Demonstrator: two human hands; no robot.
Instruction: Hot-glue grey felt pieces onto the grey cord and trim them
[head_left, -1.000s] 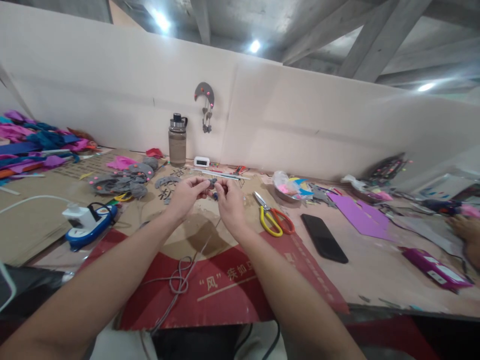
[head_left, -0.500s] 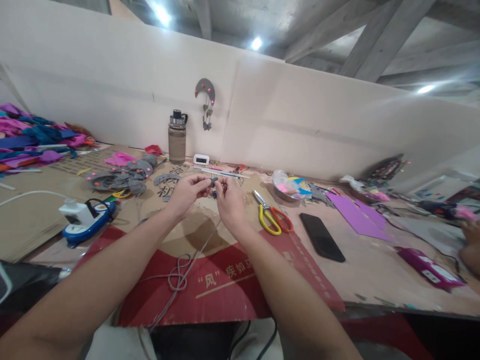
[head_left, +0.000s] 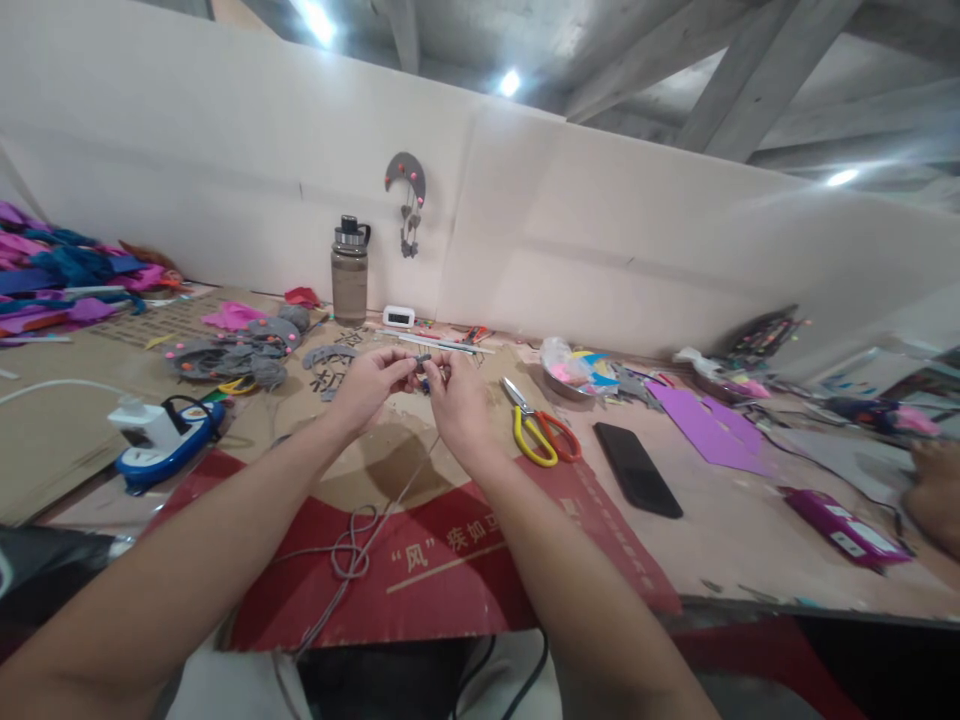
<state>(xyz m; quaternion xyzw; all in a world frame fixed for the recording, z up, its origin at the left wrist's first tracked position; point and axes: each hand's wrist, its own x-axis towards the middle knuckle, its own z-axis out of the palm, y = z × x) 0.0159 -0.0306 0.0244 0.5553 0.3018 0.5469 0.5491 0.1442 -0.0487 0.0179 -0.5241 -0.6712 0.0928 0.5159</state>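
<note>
A small dark grey felt piece (head_left: 423,361) is pinched between both sets of fingertips, above the cardboard. My left hand (head_left: 373,385) grips its left side, fingers closed. From the right, my right hand (head_left: 459,398) closes on the same piece with thumb and fingers. A thin grey cord (head_left: 352,562) runs from near my right hand down over the red printed cardboard (head_left: 457,590), looped loosely in the middle. Just left of my hands lies a grey felt crescent (head_left: 330,355). The felt piece's exact shape is mostly hidden by fingers.
Scissors (head_left: 541,432) with yellow and red handles lie right of my hands, beside a black phone (head_left: 637,470). A bottle (head_left: 349,275) stands at the back under a hanging felt moon (head_left: 406,178). A blue power strip (head_left: 169,452) sits left; another person's hand (head_left: 934,495) is far right.
The view has shifted slightly, so everything sits a little further left. Both hands keep hold of the felt piece; its angle between the fingertips has changed slightly.
</note>
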